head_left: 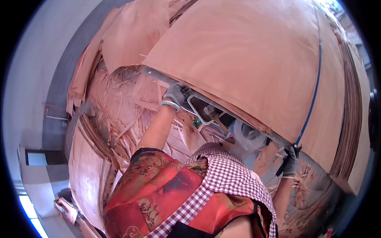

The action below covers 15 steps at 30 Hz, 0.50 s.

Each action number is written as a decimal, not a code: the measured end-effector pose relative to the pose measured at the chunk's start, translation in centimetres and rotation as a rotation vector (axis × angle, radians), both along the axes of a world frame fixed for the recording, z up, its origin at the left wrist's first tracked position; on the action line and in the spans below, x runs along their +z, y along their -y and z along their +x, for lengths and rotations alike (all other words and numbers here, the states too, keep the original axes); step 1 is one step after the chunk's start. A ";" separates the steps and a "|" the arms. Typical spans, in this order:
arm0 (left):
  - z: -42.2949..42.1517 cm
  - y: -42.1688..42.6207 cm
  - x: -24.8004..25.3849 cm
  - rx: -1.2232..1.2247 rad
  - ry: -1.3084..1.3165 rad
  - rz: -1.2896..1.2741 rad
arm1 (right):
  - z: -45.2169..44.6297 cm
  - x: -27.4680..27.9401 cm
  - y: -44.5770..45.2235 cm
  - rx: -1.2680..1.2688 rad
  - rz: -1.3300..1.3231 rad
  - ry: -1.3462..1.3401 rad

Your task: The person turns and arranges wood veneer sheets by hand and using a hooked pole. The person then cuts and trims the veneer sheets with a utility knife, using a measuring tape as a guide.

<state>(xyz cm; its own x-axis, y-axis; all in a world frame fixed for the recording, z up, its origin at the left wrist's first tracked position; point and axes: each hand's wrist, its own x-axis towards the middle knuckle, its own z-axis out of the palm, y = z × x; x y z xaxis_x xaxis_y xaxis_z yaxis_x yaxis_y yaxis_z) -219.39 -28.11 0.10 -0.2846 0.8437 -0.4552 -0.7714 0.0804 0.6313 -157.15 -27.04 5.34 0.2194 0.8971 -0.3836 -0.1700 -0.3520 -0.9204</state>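
My left hand (177, 93), in a grey glove, is closed at the near edge of a large stack of thin wood veneer sheets (246, 59); its fingertips are bent against the edge. Further right, my right hand (291, 158), also gloved, is wrapped round the dark handle of a long blue rod (313, 103). The rod lies across the top sheet, pointing away from me. Below the edge, between my hands, are a white metal frame (197, 112), a brush-like tool (216, 118) and translucent plastic (247, 137).
Torn veneer scraps (127, 99) cover the floor at the left. More veneer sheets (89, 166) are stacked at the lower left. Another layered veneer pile (349, 107) stands at the right. A grey and white wall (35, 79) rises at the far left.
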 end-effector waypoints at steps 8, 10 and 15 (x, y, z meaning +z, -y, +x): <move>3.1 -0.7 3.3 0.097 0.068 0.000 | 1.3 -0.1 -0.8 0.093 -0.080 0.036; 3.2 -1.3 3.0 0.137 0.062 -0.031 | 0.2 0.0 -0.6 0.092 0.038 -0.121; 2.4 -3.3 4.9 0.057 0.153 -0.177 | -1.6 2.5 -0.2 0.062 -0.109 -0.181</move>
